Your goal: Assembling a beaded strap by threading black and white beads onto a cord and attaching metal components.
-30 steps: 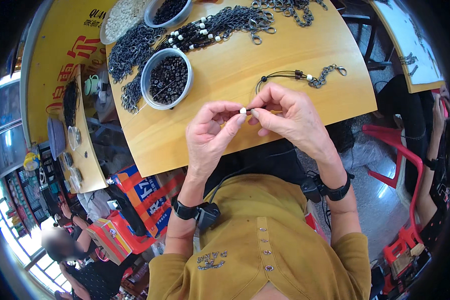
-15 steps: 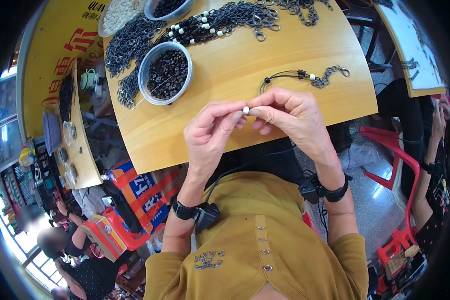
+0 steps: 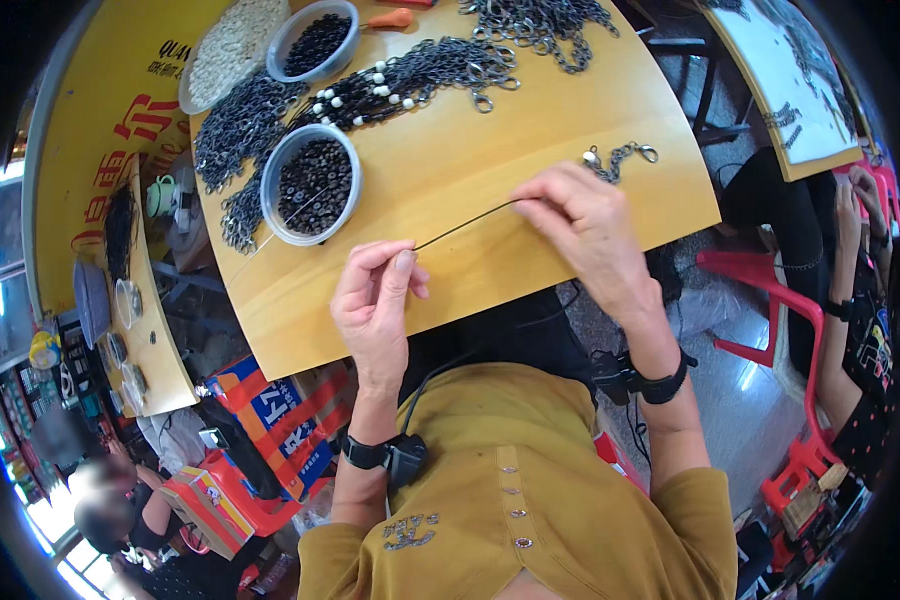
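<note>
A thin black cord (image 3: 467,222) runs taut between my two hands above the table. My left hand (image 3: 375,305) pinches its lower left end between thumb and forefinger. The upper right end is held by the closed fingers of my right hand (image 3: 585,225). Whether a bead sits inside the left pinch is hidden. Just beyond the right hand lies a dark metal chain with a clasp (image 3: 627,158), with a white bead (image 3: 591,157) at its near end. A clear round tub (image 3: 270,192) of small dark beads (image 3: 320,185) stands beyond my left hand.
Corded chains with white beads (image 3: 370,95) and piled dark chains (image 3: 232,140) cover the back left of the wooden table (image 3: 530,110). Behind are a tub of black beads (image 3: 317,42), a tray of white beads (image 3: 232,55) and an orange-handled tool (image 3: 390,18). A red chair (image 3: 815,340) stands right.
My hands have drawn apart, the left down and left, the right outward. The cord now stretches between them. The white bead seen at my fingertips no longer shows there.
</note>
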Tool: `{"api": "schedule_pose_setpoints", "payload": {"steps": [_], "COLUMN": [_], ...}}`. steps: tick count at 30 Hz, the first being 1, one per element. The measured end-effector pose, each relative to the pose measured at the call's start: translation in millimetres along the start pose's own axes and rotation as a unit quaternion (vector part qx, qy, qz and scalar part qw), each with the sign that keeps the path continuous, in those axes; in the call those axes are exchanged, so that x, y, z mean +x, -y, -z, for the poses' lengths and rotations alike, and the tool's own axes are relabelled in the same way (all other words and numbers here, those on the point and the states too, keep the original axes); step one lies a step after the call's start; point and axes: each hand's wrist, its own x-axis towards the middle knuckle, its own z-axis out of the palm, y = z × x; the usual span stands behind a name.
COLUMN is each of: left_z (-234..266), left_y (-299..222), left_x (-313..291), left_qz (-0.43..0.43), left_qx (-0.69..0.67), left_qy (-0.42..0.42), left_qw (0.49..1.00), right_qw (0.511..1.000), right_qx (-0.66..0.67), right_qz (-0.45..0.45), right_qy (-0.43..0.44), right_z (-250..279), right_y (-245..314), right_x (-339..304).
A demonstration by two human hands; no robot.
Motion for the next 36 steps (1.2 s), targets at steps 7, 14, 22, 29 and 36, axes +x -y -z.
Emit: {"api": "schedule_pose_setpoints", "payload": {"steps": [7, 14, 22, 29, 36], "left_z": [-4.2, -9.3, -17.0, -18.8, -14.7], "left_y": [3.7, 14.5, 20.8, 23.9, 17.7], "left_x": [1.2, 0.8, -4.2, 2.5, 5.9], "left_qz": [0.05, 0.09, 0.093, 0.131, 0.117], "left_qx": [-0.059, -0.298, -0.253, -0.175, -0.186], "left_qy": [0.019, 0.038, 0.056, 0.082, 0.099], "left_qw": [0.997, 0.95, 0.961, 0.972, 0.971], "right_qw": [1.0, 0.992, 0.929, 0.908, 0.98], "right_qx": [-0.026, -0.05, -0.231, -0.262, 0.014], "right_qz": [-0.012, 0.112, 0.275, 0.303, 0.08], "right_qy": [0.003, 0.029, 0.089, 0.126, 0.18], "right_z": [-19.4, -45.6, -106.1, -119.8, -90.6], "right_y": [34.8, 79.5, 79.4, 70.8, 87.6], "right_x": [10.7, 51.4, 102.9, 116.5, 112.1]}}
